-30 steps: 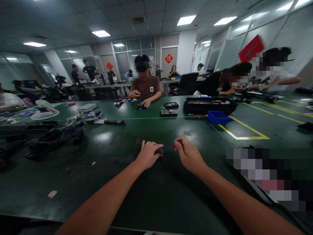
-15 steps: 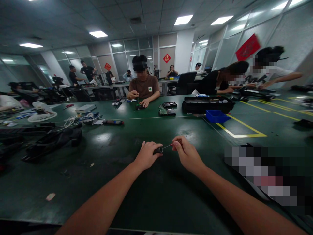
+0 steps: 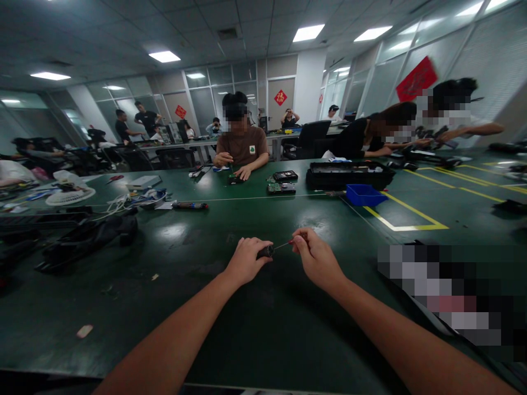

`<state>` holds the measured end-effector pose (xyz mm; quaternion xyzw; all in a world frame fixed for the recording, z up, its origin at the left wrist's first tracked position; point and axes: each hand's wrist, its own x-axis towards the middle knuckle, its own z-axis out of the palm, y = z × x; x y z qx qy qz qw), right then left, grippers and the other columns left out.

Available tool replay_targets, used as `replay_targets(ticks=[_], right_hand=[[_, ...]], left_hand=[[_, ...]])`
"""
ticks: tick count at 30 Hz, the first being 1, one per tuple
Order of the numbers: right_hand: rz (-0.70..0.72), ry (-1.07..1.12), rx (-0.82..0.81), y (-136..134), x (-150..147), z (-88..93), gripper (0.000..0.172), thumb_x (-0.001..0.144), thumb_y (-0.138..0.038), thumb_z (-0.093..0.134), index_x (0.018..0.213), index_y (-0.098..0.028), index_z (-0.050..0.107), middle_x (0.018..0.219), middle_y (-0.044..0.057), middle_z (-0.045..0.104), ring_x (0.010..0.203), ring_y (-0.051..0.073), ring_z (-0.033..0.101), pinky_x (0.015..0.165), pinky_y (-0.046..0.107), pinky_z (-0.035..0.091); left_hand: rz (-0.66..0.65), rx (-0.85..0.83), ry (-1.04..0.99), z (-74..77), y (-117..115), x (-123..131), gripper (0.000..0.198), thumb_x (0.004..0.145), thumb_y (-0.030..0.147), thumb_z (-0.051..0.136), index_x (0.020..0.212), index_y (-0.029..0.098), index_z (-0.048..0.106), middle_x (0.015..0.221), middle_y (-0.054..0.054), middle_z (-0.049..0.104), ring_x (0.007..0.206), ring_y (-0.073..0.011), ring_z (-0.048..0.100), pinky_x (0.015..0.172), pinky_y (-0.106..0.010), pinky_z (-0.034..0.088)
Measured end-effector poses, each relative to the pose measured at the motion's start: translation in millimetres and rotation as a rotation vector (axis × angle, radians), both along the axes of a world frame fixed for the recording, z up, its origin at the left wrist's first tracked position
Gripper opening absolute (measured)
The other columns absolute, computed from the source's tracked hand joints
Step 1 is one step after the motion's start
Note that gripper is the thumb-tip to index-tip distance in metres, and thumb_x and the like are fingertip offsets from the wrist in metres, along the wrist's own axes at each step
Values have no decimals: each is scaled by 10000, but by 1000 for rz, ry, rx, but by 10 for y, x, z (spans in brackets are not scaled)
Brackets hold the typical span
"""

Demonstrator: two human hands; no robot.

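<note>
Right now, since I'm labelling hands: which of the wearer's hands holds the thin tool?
The right hand: it pinches the thin tool, whereas the left hand holds a dark cylinder.

There was one left hand (image 3: 247, 259) and one right hand (image 3: 316, 253); one screwdriver (image 3: 284, 244) and one tube (image 3: 268, 251); there were two drives (image 3: 284, 188), one blue tray (image 3: 367, 199) and one crate (image 3: 346, 184); two scraps (image 3: 84, 331) lay at lower left; one person (image 3: 236, 145) sat opposite, two people (image 3: 354, 138) were at the right; at least three red signs (image 3: 416, 78) hung behind.
</note>
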<state>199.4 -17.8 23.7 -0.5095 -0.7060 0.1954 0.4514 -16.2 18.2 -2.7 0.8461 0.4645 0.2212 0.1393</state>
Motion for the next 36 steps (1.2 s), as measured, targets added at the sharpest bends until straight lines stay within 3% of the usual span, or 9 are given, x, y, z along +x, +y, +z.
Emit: replay_targets(ticks=[7,12,17,19,23,26,29,31,36], right_hand=[[-21,-47,7,25,6,-29,191,994,-343,382,984,-222,530,759,20,653,681,196,638,618,315,438],[-83,-3,1,19,7,-4,200,991,-358,390,989,-219,533,762,24,658,673,200,638,615,321,440],[-129,79,21,-18,30,43,239,999,-398,386,1037,-217,537,807,36,668,736,208,654,656,331,461],[-145,103,52,-29,34,59,242,1002,-400,386,1046,-216,537,816,38,665,745,206,652,668,332,465],[-169,139,115,-47,36,92,241,1002,-400,392,1049,-212,537,821,42,665,753,204,651,686,331,470],[-177,150,136,-57,45,111,234,999,-395,396,1045,-213,535,810,39,664,736,200,648,676,325,471],[-181,147,144,-58,54,111,216,997,-382,401,1042,-217,533,802,37,661,735,201,647,680,326,475],[-181,146,147,-52,55,102,210,997,-377,401,1048,-220,531,800,38,659,738,204,648,685,330,480],[-169,162,147,-35,49,83,211,999,-383,401,1047,-223,530,808,39,660,750,209,653,695,338,484]], left_hand=[[32,-29,-48,4,2,7,371,874,293,674,1242,284,631,1138,-50,643,1082,-255,558,996,-457,390],[101,-68,-266,39,6,18,287,842,221,691,1126,221,647,1135,-59,644,1054,-226,590,957,-371,446],[195,-127,-482,148,-21,2,364,904,259,594,1264,241,545,1194,-58,629,1091,-207,585,968,-348,441],[201,-173,-513,212,-58,14,341,938,313,526,1271,236,519,1150,-57,635,1040,-198,594,904,-332,458],[146,-228,-380,335,-157,116,281,887,443,591,1031,201,602,914,-22,648,812,-179,592,713,-289,445],[36,-238,-238,366,-208,236,259,849,451,644,928,203,650,873,-11,662,792,-178,599,687,-285,436],[-98,-198,-106,330,-195,348,177,876,331,605,992,235,698,973,-27,690,880,-197,624,774,-310,465],[-146,-144,-1,287,-154,411,226,895,300,560,1062,266,708,1024,-42,689,940,-225,630,827,-345,478],[-119,-87,239,207,-37,558,353,901,357,533,1220,278,663,1024,-102,661,918,-293,642,775,-396,511]])
